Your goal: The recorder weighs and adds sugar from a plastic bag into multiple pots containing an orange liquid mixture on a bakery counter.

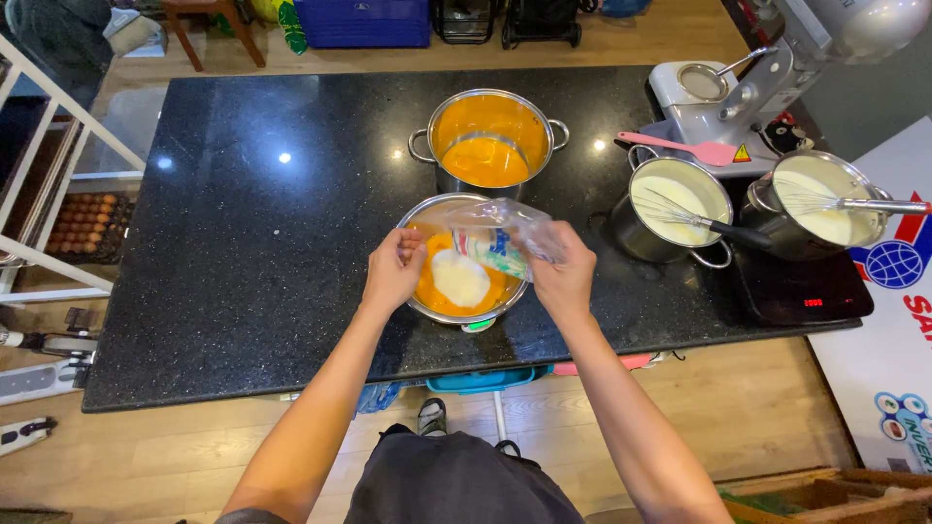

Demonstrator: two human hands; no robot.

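Note:
A steel bowl (416, 215) sits near the front edge of a black granite counter (262, 243), on a small scale. It holds orange liquid with a white mound of powder (459, 278) in it. Both hands hold a clear plastic bag (505, 233) tipped over the bowl. My left hand (393, 270) pinches the bag's lower end at the bowl's left rim. Its upper end is gripped by my right hand (563, 270) at the bowl's right side.
Behind the bowl stands a steel pot (490, 141) of orange liquid. To the right, two pots (675, 204) (820, 204) of white cream hold whisks, one on an induction plate (801, 291). A pink spatula (680, 147) lies by a stand mixer (777, 68). Egg trays (83, 223) sit on the left.

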